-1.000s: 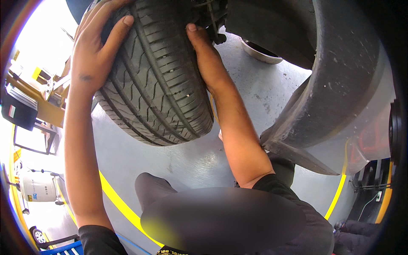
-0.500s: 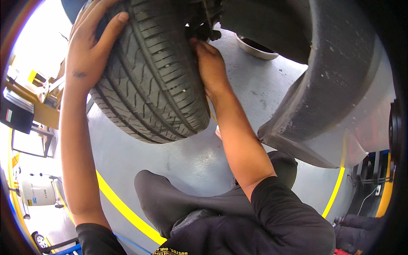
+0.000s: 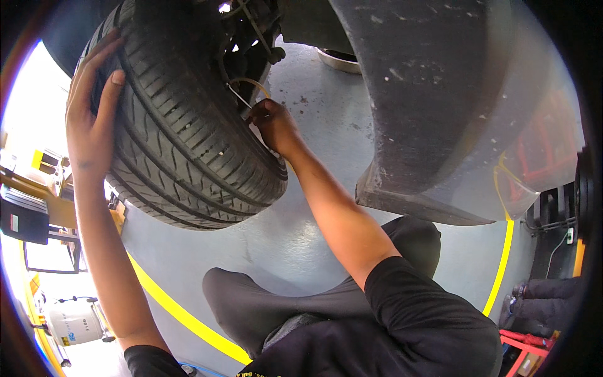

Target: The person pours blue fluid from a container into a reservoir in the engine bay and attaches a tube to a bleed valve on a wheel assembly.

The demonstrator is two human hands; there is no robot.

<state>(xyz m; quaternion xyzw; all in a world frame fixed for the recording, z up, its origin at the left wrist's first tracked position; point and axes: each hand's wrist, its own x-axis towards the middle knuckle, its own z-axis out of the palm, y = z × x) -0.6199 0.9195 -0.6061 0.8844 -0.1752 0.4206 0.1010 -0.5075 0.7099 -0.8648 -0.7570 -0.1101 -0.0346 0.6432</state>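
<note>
A black tire (image 3: 188, 125) with a grooved tread fills the upper left, tilted toward me. Against its left shoulder rests my left hand (image 3: 94, 107), thumb on the tread and fingers stretched out along the side. My right hand (image 3: 273, 125) is closed beside the inner side of the wheel. From its fingers a slim silver wrench (image 3: 239, 97) runs up to the dark parts behind the wheel. A thin yellowish hose (image 3: 254, 81) arches from those parts toward my right hand. The hand partly hides the wrench and the hose.
A dark fender with a pale outer panel (image 3: 427, 125) curves along the right. A round pan (image 3: 339, 61) sits on the grey floor beyond. Yellow lines (image 3: 182, 311) cross the floor. A white tank (image 3: 72, 322) stands at the left. Another person's legs (image 3: 540, 301) show at the lower right.
My right hand has drawn back from behind the wheel toward me, so the wrench and hose now show. The tire and fender appear farther left as the view shifts. My left hand stays on the tire.
</note>
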